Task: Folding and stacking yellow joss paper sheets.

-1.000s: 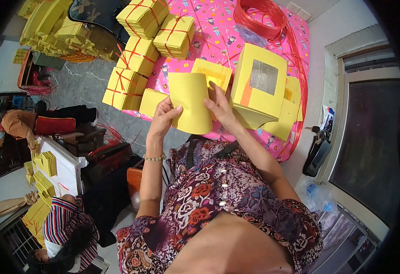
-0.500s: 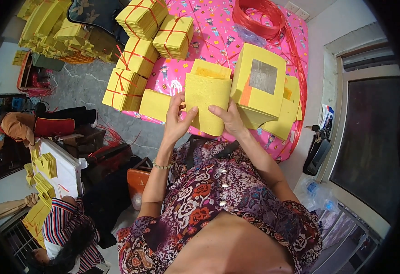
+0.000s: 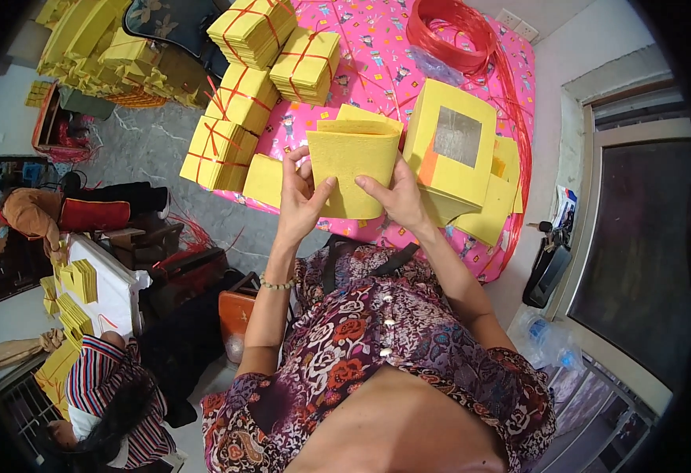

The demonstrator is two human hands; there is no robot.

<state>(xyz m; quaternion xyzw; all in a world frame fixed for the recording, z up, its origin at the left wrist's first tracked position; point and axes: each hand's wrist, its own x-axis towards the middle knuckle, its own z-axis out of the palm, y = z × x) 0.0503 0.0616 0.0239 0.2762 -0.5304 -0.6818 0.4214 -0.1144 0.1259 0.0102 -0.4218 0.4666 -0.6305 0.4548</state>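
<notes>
Between my two hands is a folded wad of yellow paper (image 3: 352, 169), its fold open at the top edge. My left hand (image 3: 303, 195) grips the left side, with the thumb on the front and the fingers behind. My right hand (image 3: 399, 197) holds the right side the same way. Behind it, more yellow paper (image 3: 394, 122) shows on the table. To the right stands a tall stack of yellow paper (image 3: 422, 118) with a silver square on its top sheet. A low yellow pile (image 3: 263, 180) lies beside my left hand.
Yellow bundles (image 3: 217, 151) tied with red string stand along the left of the pink patterned table cover (image 3: 369, 47). A coil of red plastic string (image 3: 449, 39) trails down the right side. Two people (image 3: 121, 402) are at a white table (image 3: 113, 288) on the left.
The yellow paper has tilted and moved slightly up and left, and its top edge now shows the gap between the folded layers. Both hands still hold it.
</notes>
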